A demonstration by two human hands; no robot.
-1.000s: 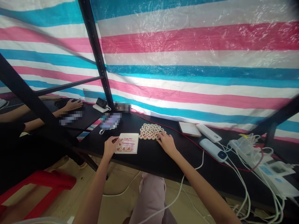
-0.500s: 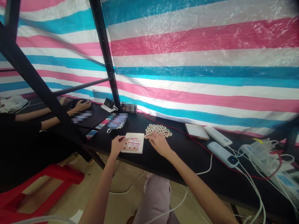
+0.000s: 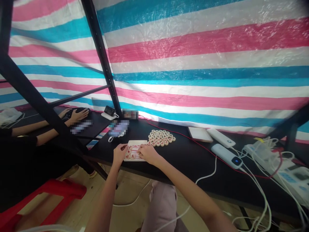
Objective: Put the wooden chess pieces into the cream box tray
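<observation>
A small white board with red lines lies near the front edge of a black table. A few round wooden game pieces with red characters sit on it. My left hand rests curled on the board's left edge. My right hand lies over the board's right part, fingers bent down onto it; whether they pinch a piece is hidden. A cluster of several more round pieces lies on the table just right of and behind the board.
A flat white tablet-like slab, two power banks and a tangle of white cables with a power strip lie to the right. Another person's hands rest on the neighbouring table at the left. A red stool stands below.
My right hand has moved left from the cluster of loose pieces onto the white board. My left hand has stayed at the board's left edge.
</observation>
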